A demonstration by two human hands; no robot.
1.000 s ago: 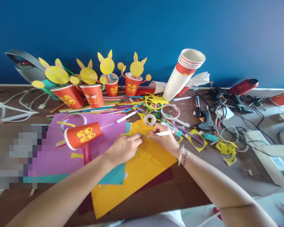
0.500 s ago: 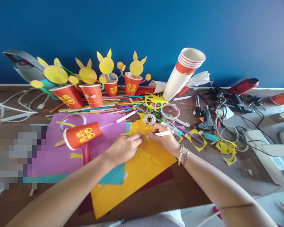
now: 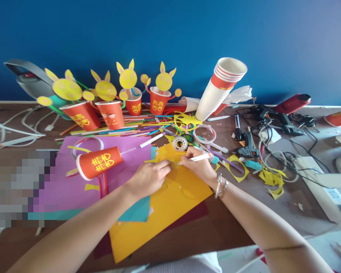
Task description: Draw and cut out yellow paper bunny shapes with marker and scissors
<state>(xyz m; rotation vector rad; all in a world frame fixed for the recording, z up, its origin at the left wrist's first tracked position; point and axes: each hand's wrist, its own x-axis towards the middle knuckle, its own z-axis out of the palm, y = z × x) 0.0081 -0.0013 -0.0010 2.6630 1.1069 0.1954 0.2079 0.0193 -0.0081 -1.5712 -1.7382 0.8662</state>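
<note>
My right hand [image 3: 195, 159] is closed around a white marker pen [image 3: 200, 157], its point low over the orange-yellow paper sheet [image 3: 143, 237]. My left hand [image 3: 152, 175] rests on the same sheet, fingers bent and pressed together. Whatever lies under those fingertips is mostly hidden; a bit of yellow shows beside them. Just beyond the hands sits a small white tape roll [image 3: 179, 144]. Left of my left hand, a red paper cup [image 3: 99, 163] lies on its side on a purple sheet [image 3: 57, 182].
Red cups with yellow rabbit-like paper figures [image 3: 127, 79] stand along the blue wall. Colourful straws [image 3: 116, 132] lie before them. A leaning cup stack [image 3: 220, 89] rises right of centre. Glue guns [image 3: 247, 146], tangled cables, yellow scraps [image 3: 237, 168] and a power strip [image 3: 333, 195] fill the right side.
My right hand has shifted very slightly right, and the marker pen has tilted a little with it. My left hand and the papers look unmoved.
</note>
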